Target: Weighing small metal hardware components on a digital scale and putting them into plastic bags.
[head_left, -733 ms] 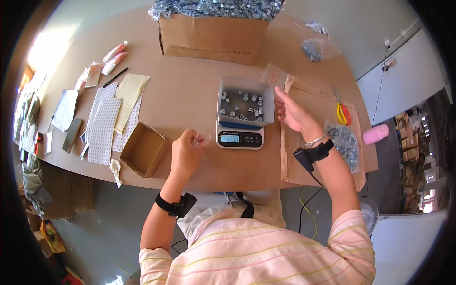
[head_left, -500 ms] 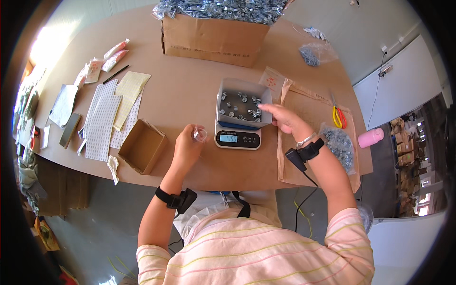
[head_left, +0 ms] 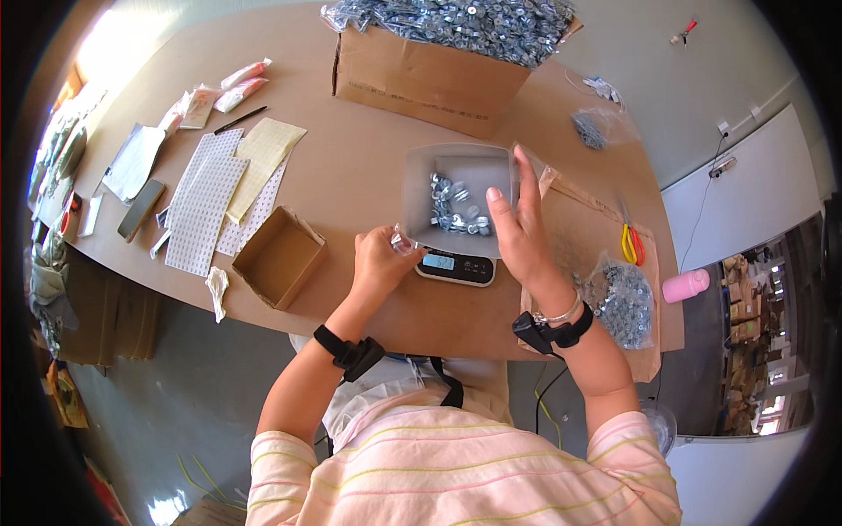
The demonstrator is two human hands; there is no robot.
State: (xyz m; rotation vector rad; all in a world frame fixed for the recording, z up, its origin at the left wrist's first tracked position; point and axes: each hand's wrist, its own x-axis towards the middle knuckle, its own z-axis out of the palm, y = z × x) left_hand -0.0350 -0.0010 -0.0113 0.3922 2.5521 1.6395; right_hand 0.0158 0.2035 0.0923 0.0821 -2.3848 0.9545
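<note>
My right hand point(head_left: 524, 223) grips the right wall of a translucent plastic bin point(head_left: 459, 158), its thumb over the inner side and its fingers outside. Small shiny metal fittings point(head_left: 452, 219) lie heaped in the bin, smeared a little by motion. The bin sits raised over a digital scale point(head_left: 453, 267) and hides most of its platform; the lit display and buttons show in front. Close to the bin's near left corner, my left hand point(head_left: 382, 261) is closed on a small clear plastic bag point(head_left: 401, 241), partly hidden by the fingers.
An open cardboard box point(head_left: 279, 259) stands left of my left hand. Label sheets point(head_left: 204, 193) lie beyond it. A large carton point(head_left: 425, 79) of metal parts is at the back. To the right are a bag of fittings point(head_left: 621, 302), yellow-and-red scissors point(head_left: 631, 244) and a pink bottle point(head_left: 685, 286).
My right hand has taken hold of the bin and lifted it off the scale; the fittings have slid together. My left hand has moved right toward the bin with the bag. The view has shifted.
</note>
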